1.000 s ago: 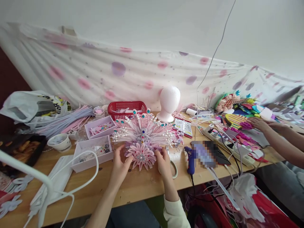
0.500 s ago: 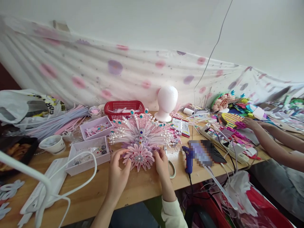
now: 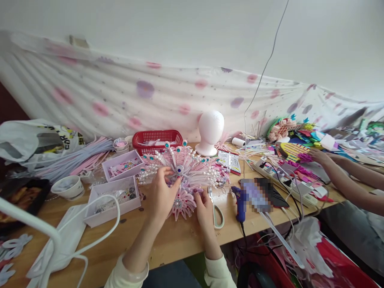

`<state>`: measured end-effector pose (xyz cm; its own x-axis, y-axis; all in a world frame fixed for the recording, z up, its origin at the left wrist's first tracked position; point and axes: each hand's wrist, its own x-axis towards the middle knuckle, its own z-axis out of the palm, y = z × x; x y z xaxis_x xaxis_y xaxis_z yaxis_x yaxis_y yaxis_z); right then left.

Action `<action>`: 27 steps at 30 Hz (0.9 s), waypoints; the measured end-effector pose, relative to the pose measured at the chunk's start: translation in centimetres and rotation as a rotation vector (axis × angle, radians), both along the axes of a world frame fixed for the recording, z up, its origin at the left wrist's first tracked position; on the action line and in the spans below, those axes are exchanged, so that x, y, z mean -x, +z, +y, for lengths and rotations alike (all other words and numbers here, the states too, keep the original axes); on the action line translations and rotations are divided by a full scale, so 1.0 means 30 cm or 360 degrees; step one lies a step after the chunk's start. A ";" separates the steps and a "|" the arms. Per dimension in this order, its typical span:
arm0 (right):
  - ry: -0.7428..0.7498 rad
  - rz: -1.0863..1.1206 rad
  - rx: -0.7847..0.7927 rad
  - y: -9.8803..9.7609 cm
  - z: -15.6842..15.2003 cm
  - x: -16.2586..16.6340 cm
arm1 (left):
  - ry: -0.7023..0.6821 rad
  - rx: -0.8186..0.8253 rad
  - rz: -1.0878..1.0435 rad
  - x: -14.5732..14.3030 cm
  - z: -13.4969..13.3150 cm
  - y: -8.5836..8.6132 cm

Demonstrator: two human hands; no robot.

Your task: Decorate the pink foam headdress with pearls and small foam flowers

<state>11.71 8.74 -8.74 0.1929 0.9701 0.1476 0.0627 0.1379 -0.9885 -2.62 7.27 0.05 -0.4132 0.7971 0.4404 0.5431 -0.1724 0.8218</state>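
Observation:
A pink fan-shaped headpiece (image 3: 192,168) with pearl-tipped spokes and coloured gems lies on the wooden table (image 3: 168,240). My left hand (image 3: 162,196) reaches over its middle, fingers curled and pinching near the gem column at the centre. My right hand (image 3: 204,208) rests on the lower right of the pink flower (image 3: 181,204) at the headpiece's base, fingers bent against it. Scissors (image 3: 216,208) lie just right of my right hand.
Two lilac trays of beads (image 3: 115,196) sit at the left, with a white cup (image 3: 67,187), a red basket (image 3: 157,139) and a white foam head (image 3: 210,130) behind. A blue glue gun (image 3: 239,200), a power strip (image 3: 279,176) and another person's arms (image 3: 339,176) are at the right.
My left hand has risen from the flower's left edge to the centre of the headpiece. My right hand has stayed at the flower's right side.

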 end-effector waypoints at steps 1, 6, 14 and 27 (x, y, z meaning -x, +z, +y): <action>0.0003 -0.0001 -0.0014 -0.002 0.002 0.001 | 0.0015 0.0037 -0.0002 -0.008 0.011 0.001; -0.0025 -0.0009 -0.0073 -0.015 0.014 0.002 | 0.0064 0.0054 0.0078 -0.013 0.023 0.009; -0.0057 -0.0004 -0.0040 -0.028 0.015 0.008 | 0.0205 0.0057 0.0227 0.019 0.036 0.002; -0.0047 -0.0059 0.0006 -0.004 -0.004 0.018 | -0.0033 0.0117 -0.0038 0.051 0.049 -0.001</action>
